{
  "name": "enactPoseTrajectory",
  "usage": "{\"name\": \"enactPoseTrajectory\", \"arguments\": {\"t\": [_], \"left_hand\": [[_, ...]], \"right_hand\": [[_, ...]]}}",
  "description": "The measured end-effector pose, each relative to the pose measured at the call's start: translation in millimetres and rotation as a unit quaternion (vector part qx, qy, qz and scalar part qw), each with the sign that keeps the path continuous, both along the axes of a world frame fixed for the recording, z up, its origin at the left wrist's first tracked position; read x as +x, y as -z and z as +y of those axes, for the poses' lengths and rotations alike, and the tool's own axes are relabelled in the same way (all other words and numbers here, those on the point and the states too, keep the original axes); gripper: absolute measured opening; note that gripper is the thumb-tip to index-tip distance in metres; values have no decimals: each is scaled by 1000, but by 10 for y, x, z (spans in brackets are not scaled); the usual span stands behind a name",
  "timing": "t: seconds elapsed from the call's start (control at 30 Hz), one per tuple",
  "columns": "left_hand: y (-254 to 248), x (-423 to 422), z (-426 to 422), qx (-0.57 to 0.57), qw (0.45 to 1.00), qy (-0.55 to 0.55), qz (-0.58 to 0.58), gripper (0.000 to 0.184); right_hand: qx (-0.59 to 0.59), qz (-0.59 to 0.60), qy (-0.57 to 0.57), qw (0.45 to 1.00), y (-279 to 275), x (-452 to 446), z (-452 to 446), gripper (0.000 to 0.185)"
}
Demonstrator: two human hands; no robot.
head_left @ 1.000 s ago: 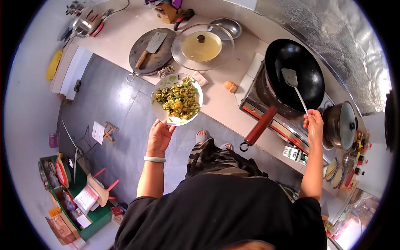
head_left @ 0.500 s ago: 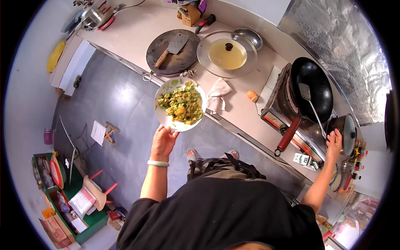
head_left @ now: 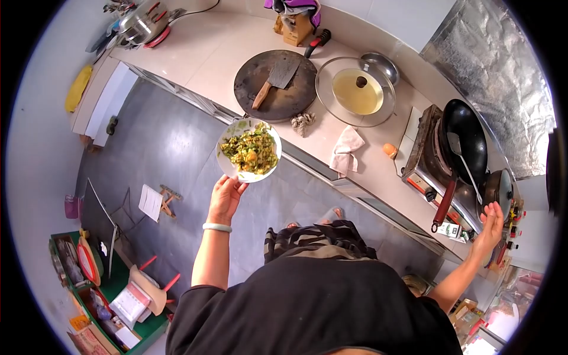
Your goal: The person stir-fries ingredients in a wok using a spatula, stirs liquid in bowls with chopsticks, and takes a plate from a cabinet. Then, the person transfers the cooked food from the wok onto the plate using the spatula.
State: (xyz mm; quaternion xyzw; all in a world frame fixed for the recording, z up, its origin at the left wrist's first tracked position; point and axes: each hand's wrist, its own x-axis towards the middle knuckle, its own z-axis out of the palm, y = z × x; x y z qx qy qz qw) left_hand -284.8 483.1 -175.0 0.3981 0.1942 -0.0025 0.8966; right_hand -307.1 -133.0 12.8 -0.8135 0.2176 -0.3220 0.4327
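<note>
My left hand (head_left: 226,198) holds a white plate (head_left: 236,173) by its near rim, over the floor beside the counter. Chopped greens with yellow, egg-like pieces (head_left: 251,151) are heaped on that plate. Out at the far right, my right hand (head_left: 490,228) has its fingers stretched out and holds nothing. Just beyond its fingertips lies the handle end of a metal spatula (head_left: 469,170), which rests in a black wok (head_left: 465,118). A lidded pot (head_left: 504,192) stands close by that hand too.
A cleaver (head_left: 279,77) lies on a round chopping board (head_left: 245,100). A glass lid (head_left: 322,100) covers a bowl of yellowish liquid. A folded cloth (head_left: 347,148) and an orange-brown item (head_left: 390,150) sit near the stove (head_left: 414,168). A chair (head_left: 155,290) is at lower left.
The view has shifted, so the counter and stove appear farther right. The plate, in my left hand, is now farther from the chopping board and cloth. My right hand stays stretched out.
</note>
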Motion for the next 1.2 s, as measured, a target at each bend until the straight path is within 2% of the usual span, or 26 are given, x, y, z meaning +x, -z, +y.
{"name": "enactPoseTrajectory", "arguments": {"t": [0.07, 0.2, 0.23, 0.43, 0.63, 0.7, 0.77, 0.83, 0.9, 0.97, 1.03, 1.1, 1.17, 1.2], "left_hand": [[84, 275, 51, 5, 1000, 6, 15, 22], [238, 694, 28, -2, 1000, 9, 15, 20], [261, 835, 16, -2, 1000, 10, 8, 20], [652, 1489, -220, -48, 998, 40, 26, 18], [888, 2176, -217, -43, 988, 137, 63, 14], [929, 2292, -146, -44, 983, 163, 77, 18], [913, 2363, -60, -45, 978, 181, 88, 22], [877, 2434, 54, -49, 976, 194, 82, 23], [756, 2478, 183, -45, 976, 195, 83, 23], [540, 2538, 362, -32, 978, 195, 67, 22], [434, 2586, 656, -7, 981, 184, 54, 22], [277, 2622, 935, 4, 985, 165, 39, 22], [103, 2614, 1171, 32, 990, 134, 37, 23], [66, 2592, 1319, 37, 990, 130, 34, 24]], "right_hand": [[-48, -3, -5, 999, -131, 63, 232, 29], [-101, 5, -91, 991, -279, 375, 856, 25], [-74, -29, -155, 985, -194, 516, 987, 22], [-57, 52, -289, 954, -22, 1214, 1832, 13], [-21, 112, -297, 948, 197, 1322, 2301, 13], [122, 169, -317, 925, 529, 1393, 2491, 15], [230, 259, -357, 867, 1076, 1497, 2746, 17], [219, 337, -425, 811, 1769, 1583, 3040, 19], [282, 372, -442, 766, 2392, 1676, 3501, 21], [217, 266, -479, 808, 2645, 1905, 4084, 28], [149, 306, -445, 829, 2790, 2253, 4585, 40], [65, 278, -427, 858, 2552, 2603, 4928, 55], [-26, 264, -445, 855, 2529, 2855, 5073, 64], [-61, 328, -461, 822, 2427, 3014, 5126, 67]]}}
